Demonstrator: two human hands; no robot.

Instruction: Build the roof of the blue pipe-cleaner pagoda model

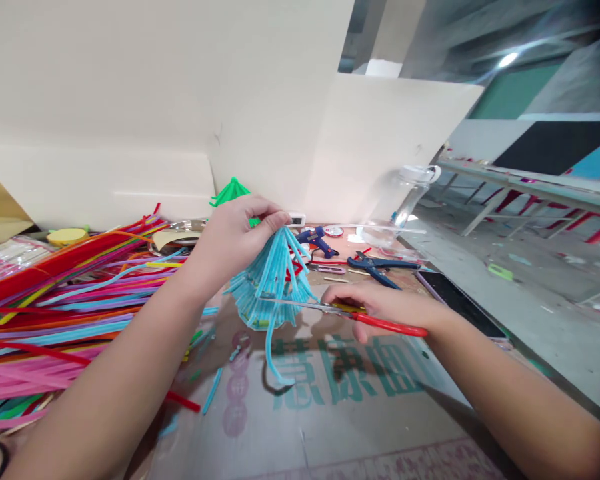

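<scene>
My left hand [250,227] pinches the top of a light blue pipe-cleaner craft [275,280], shaped like a layered, flared skirt or tree. One long blue strand [271,357] hangs from its lower edge and curls toward the board. My right hand [363,300] is closed around red-handled scissors [387,325], partly hiding the handles. Their blades point left across the lower part of the blue craft; whether they touch a strand I cannot tell. Behind my left hand stands a green craft of similar shape [233,191], partly covered.
Many colored pipe cleaners [80,293] lie piled at the left. A blue glue gun [319,241], dark blue pliers [380,263], a phone [460,303] and a clear bottle [397,207] are at the back right. Beneath is a printed board [280,440]; cream panels [260,100] stand behind.
</scene>
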